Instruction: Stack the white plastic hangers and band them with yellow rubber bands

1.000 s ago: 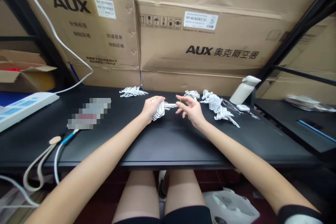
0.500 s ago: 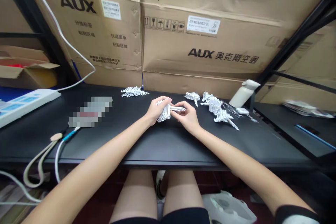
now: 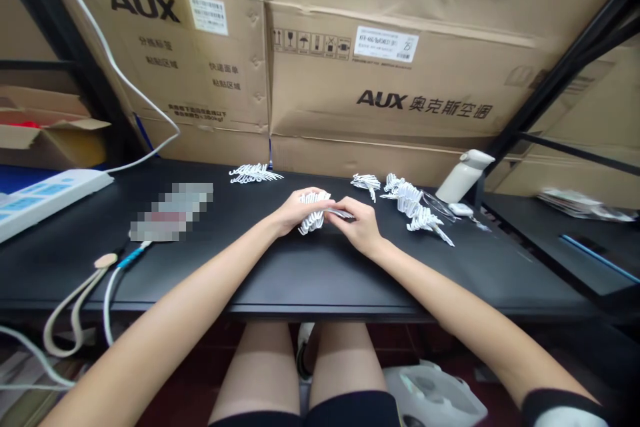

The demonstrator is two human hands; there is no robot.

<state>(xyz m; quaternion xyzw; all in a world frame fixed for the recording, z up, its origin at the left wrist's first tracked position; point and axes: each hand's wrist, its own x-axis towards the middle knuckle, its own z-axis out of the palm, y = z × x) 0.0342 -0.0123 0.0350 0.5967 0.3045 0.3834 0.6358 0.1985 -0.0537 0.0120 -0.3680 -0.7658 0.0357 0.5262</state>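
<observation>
A bundle of white hooked wire pieces [image 3: 313, 219] is held over the black table [image 3: 300, 280] at the middle of the view. My left hand [image 3: 299, 209] is closed around its left and upper side, thumb across the top. At the bundle's right, my right hand [image 3: 359, 221] pinches the straight ends, its fingertips close to my left thumb. Similar white pieces lie in a pile [image 3: 255, 174] at the back left, a small pile [image 3: 367, 183] at the back right, and a longer heap [image 3: 410, 201] beyond my right hand.
A white bottle [image 3: 464, 177] leans at the back right near a small white case [image 3: 461, 210]. To the left are a blurred-out device [image 3: 173, 213] with a cable and strap, and a power strip [image 3: 55, 200]. Cardboard boxes [image 3: 320, 107] stand behind the table.
My left thumb has shifted over the bundle toward my right fingers, and the right fingers have closed in nearer the thumb. The view has moved slightly.
</observation>
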